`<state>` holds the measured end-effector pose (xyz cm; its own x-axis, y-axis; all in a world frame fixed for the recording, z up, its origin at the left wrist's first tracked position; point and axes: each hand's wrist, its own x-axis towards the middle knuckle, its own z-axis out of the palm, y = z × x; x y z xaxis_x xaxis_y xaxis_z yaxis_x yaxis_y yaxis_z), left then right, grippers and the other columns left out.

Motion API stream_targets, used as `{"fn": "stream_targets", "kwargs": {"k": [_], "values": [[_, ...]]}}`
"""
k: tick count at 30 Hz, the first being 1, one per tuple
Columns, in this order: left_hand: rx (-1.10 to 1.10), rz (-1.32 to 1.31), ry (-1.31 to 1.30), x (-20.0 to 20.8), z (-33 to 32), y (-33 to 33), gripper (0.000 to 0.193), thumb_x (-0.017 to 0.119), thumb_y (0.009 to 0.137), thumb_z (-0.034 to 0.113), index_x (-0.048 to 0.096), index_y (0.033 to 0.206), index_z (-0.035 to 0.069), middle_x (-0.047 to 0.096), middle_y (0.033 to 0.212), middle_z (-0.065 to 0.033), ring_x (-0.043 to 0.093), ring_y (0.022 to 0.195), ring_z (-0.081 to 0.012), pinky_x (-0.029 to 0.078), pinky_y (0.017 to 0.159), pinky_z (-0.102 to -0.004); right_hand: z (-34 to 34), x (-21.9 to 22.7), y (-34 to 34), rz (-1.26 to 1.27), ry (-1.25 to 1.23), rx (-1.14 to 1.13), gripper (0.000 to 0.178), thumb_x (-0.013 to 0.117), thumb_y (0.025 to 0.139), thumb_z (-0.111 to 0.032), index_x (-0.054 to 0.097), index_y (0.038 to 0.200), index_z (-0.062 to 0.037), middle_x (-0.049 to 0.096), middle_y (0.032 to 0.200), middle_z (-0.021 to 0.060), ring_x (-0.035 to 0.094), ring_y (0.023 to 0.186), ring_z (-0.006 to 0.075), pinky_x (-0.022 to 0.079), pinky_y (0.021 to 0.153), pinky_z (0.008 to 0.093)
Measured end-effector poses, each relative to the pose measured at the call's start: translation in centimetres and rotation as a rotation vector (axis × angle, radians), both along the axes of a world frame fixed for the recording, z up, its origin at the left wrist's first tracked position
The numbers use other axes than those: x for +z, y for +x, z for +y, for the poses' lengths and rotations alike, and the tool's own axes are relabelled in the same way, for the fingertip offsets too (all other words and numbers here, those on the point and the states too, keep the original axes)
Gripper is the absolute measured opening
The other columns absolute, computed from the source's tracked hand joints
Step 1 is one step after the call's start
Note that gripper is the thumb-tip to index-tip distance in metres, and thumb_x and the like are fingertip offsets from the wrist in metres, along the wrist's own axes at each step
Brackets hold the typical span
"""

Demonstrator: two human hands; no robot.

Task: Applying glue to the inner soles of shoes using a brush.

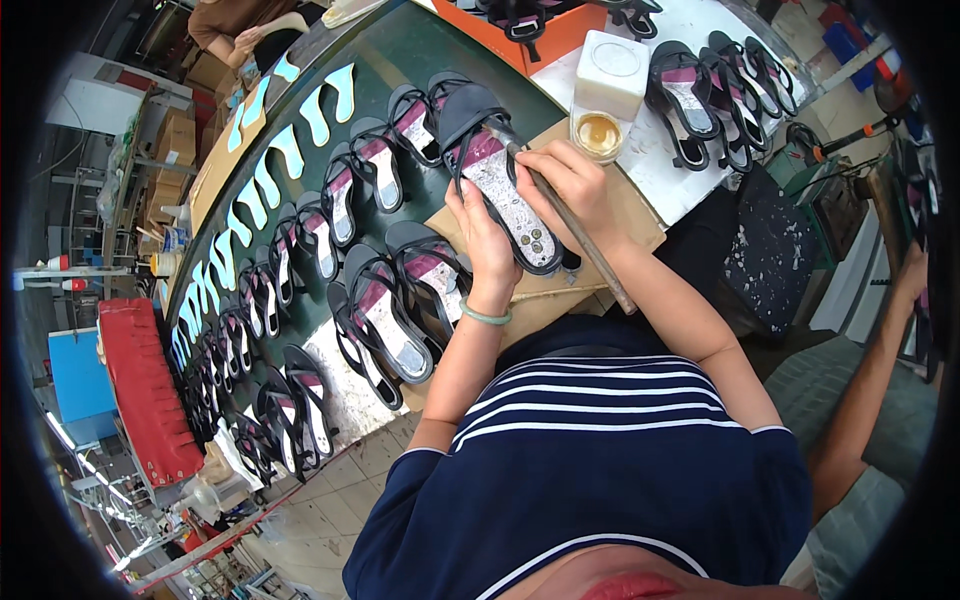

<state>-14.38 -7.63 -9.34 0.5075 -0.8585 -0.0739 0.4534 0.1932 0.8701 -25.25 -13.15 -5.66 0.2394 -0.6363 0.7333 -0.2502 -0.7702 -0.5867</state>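
Over at ten o'clock, pale U-shaped pieces lie spread on the green tabletop. At twelve, the person's left hand, half curled, grips the side of a black sandal; the right hand, fingers pinched close, holds a brush against it. An amber-filled cup stands at one, more sandals near two.

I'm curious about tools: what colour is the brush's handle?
Brown; the brush handle shows best in the head view.
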Motion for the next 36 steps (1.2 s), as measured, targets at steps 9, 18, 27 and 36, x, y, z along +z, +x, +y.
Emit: {"fn": "stream_targets", "kwargs": {"k": [9, 18, 27, 36], "values": [[0.017, -0.001, 0.014, 0.1, 0.3, -0.4, 0.045, 0.033, 0.104, 0.04, 0.032, 0.135, 0.007, 0.05, 0.124, -0.0119, 0.05, 0.114, -0.0193, 0.04, 0.098, -0.0335, 0.1, 0.2, 0.5, -0.003, -0.002, -0.049, 0.015, 0.07, 0.07, -0.001, 0.064, 0.084, 0.001, 0.056, 0.075, 0.0109, 0.058, 0.07, 0.0279, 0.048, 0.062, 0.0363], [0.068, -0.081, 0.002, -0.9, 0.3, -0.4, 0.05, 0.033, 0.104, 0.039, 0.031, 0.138, 0.003, 0.046, 0.128, -0.0133, 0.044, 0.118, -0.0208, 0.033, 0.103, -0.0337, 0.2, 0.5, 1.0, -0.006, -0.037, -0.09, 0.015, 0.07, 0.072, -0.001, 0.065, 0.086, 0.0024, 0.057, 0.072, 0.0109, 0.058, 0.063, 0.0258, 0.047, 0.056, 0.0344], [0.16, -0.281, 0.067, -0.9, 0.7, -1.3, 0.054, 0.032, 0.103, 0.045, 0.03, 0.135, 0.002, 0.049, 0.124, -0.0155, 0.047, 0.114, -0.021, 0.036, 0.1, -0.0333, 1.2, 0.4, 1.4, -0.037, -0.033, -0.085, 0.018, 0.071, 0.071, -0.006, 0.063, 0.086, 0.0005, 0.054, 0.07, 0.0102, 0.057, 0.06, 0.0266, 0.046, 0.054, 0.0355], [0.139, -0.231, 0.051, 0.6, 1.3, -2.3, 0.07, 0.035, 0.102, 0.049, 0.01, 0.147, 0.002, 0.046, 0.129, -0.019, 0.049, 0.114, -0.0211, 0.037, 0.1, -0.0292, 2.3, 1.3, 1.3, -0.028, -0.024, -0.069, 0.021, 0.071, 0.07, -0.012, 0.063, 0.086, 0.0005, 0.053, 0.072, 0.0104, 0.057, 0.063, 0.0273, 0.046, 0.056, 0.0362]]}}
